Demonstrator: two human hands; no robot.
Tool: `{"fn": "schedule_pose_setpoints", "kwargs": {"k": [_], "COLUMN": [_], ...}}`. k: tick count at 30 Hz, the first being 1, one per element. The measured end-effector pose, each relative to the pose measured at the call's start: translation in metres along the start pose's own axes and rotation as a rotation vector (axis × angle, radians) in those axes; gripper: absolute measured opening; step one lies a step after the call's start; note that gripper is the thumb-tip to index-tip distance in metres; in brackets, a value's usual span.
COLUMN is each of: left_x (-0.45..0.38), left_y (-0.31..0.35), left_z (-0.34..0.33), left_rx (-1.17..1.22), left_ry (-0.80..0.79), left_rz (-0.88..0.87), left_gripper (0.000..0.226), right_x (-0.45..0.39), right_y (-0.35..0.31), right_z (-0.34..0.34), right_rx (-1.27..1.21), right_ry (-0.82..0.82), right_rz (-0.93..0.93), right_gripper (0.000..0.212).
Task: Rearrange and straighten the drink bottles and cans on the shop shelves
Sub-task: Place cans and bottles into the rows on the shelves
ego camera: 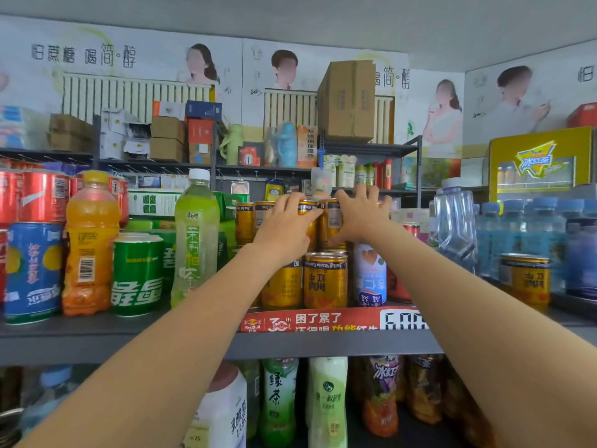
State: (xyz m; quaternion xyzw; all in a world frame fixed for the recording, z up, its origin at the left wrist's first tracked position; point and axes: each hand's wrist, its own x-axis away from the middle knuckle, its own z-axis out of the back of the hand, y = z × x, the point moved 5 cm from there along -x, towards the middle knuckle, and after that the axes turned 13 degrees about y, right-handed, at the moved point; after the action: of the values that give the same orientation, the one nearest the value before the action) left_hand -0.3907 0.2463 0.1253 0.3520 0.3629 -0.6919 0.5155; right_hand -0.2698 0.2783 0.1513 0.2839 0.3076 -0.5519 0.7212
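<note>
You have both hands up on the second tier of gold cans [324, 221] stacked in the middle of the shelf [97, 337]. Your left hand [286, 227] curls round one upper can from its left side, thumb across the front, so it grips that can. Your right hand [360, 215] lies over the neighbouring can with fingers spread and fairly straight, thumb down the can's side; it presses and steadies more than it clasps. Held that way, my guess is you are squaring two stacked cans against each other so the upper row sits true on the lower gold cans [324, 279], whose labels read upside down

The stack stands behind a red price strip [323, 320] on the shelf edge. To its left stand a pale green tea bottle [195, 240], a green can [137, 274], an orange juice bottle [90, 244] and a blue can [32, 273], all upright with liquid showing in both bottles. A white and blue can [370, 273] touches the stack's right side. Further right stand a clear water bottle [455, 221], a lone gold can [525, 281] and blue-capped bottles [549, 234]

That stray gold can probably belongs with the stack. Upper cans rest only on rims below, so ease them, don't shove
</note>
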Motion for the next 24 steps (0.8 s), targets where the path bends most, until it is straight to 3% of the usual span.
{"fn": "schedule_pose_setpoints", "kwargs": {"k": [8, 12, 17, 24], "left_x": [0.004, 0.018, 0.054, 0.134], "left_y": [0.001, -0.002, -0.032, -0.13], "left_z": [0.0, 0.02, 0.069, 0.161], "left_rx": [0.008, 0.055, 0.064, -0.067], "left_ry": [-0.002, 0.16, 0.43, 0.504], "left_rz": [0.0, 0.024, 0.146, 0.309], "left_gripper": [0.06, 0.054, 0.043, 0.042], "right_x": [0.003, 0.007, 0.025, 0.063], "right_y": [-0.003, -0.022, -0.09, -0.233], "right_z": [-0.005, 0.018, 0.049, 0.081], "right_rx": [-0.099, -0.237, -0.437, -0.651], "right_ry": [0.004, 0.114, 0.352, 0.544], "right_rz": [-0.02, 0.012, 0.083, 0.167], "right_gripper": [0.091, 0.083, 0.053, 0.04]}}
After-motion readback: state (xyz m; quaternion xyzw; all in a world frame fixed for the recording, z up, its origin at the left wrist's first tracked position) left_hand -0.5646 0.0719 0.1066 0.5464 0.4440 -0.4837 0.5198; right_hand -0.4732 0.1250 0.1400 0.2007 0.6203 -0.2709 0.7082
